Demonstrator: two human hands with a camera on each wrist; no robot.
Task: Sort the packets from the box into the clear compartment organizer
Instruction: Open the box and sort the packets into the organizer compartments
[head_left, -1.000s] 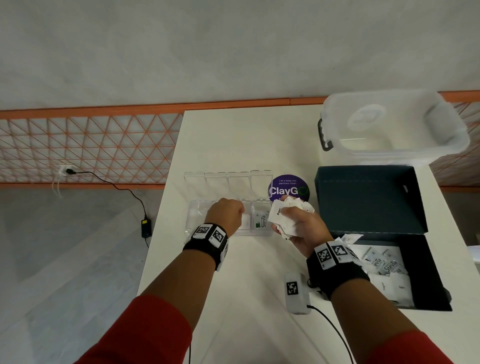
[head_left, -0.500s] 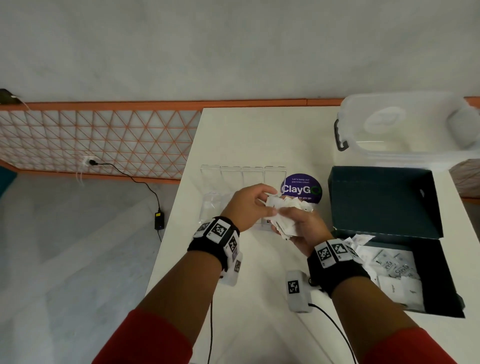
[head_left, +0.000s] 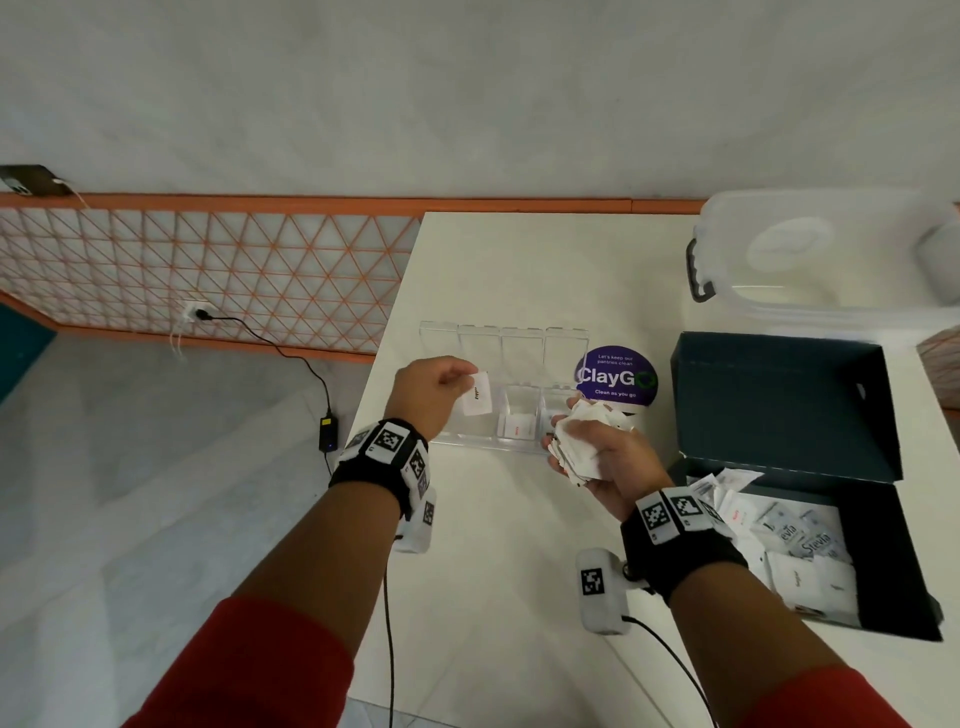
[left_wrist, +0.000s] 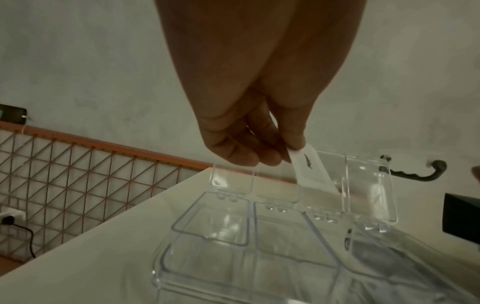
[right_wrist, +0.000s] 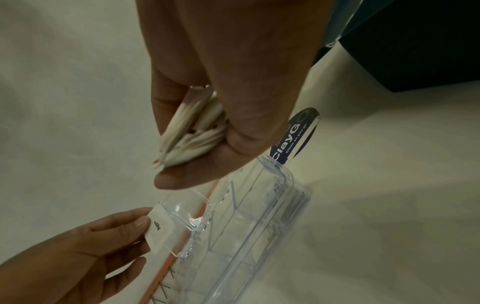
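Observation:
My left hand (head_left: 439, 387) pinches one white packet (head_left: 479, 397) between thumb and fingers, held above the left compartments of the clear organizer (head_left: 470, 441). In the left wrist view the same packet (left_wrist: 310, 171) hangs from my fingertips over the organizer (left_wrist: 207, 242), whose lids stand up. My right hand (head_left: 597, 457) grips a bunch of white packets (head_left: 582, 431) just right of the organizer's right end; in the right wrist view that bunch (right_wrist: 192, 133) is squeezed between thumb and fingers. One packet (head_left: 515, 425) lies in a middle compartment. The dark box (head_left: 878, 571) at right holds several more packets (head_left: 800, 545).
A purple round ClayGo sticker (head_left: 615, 376) lies behind the organizer's right end. A clear lidded plastic tub (head_left: 826, 260) stands at the far right of the white table (head_left: 519, 270). The table's left edge runs close to my left wrist. A cable and wall socket (head_left: 200, 313) are on the floor side.
My left hand took one packet from the bunch in my right hand and carried it left, over the organizer. The right hand stayed in place with its bunch.

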